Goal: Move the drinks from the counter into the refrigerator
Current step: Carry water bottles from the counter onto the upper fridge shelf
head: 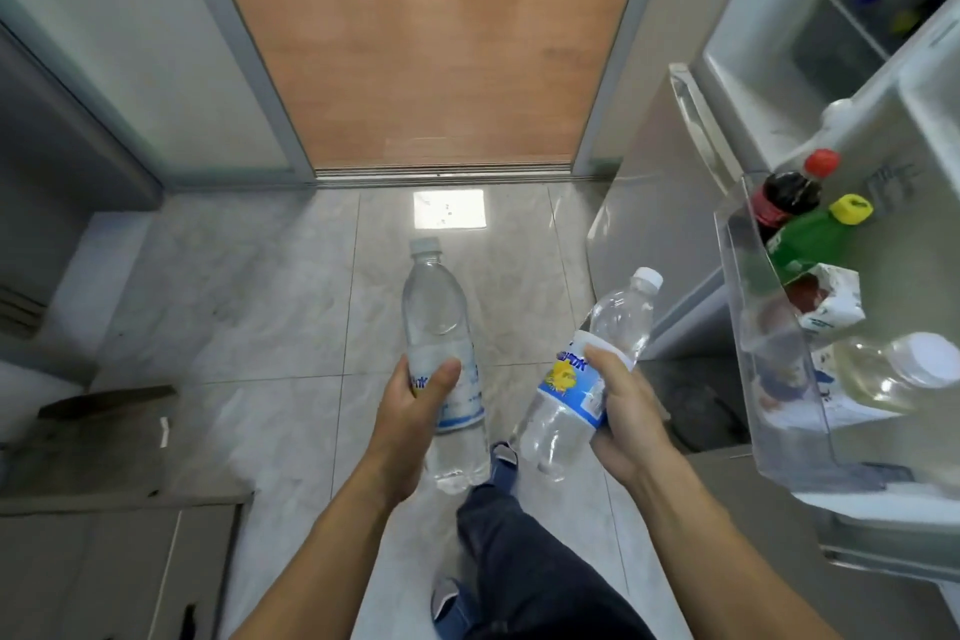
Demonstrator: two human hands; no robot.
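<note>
While the door shelf (769, 431) already carries several drinks, the left hand (410, 411) grips one bottle (441, 327) and the right hand (618, 411) another (576, 390), both not yet shelved.

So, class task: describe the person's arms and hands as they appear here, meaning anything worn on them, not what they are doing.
Both forearms are bare up to the frame's bottom edge, with no sleeves in view. The left hand and the right hand wear no gloves. No watch, ring or bracelet shows on either wrist or on the fingers that can be seen.
</note>
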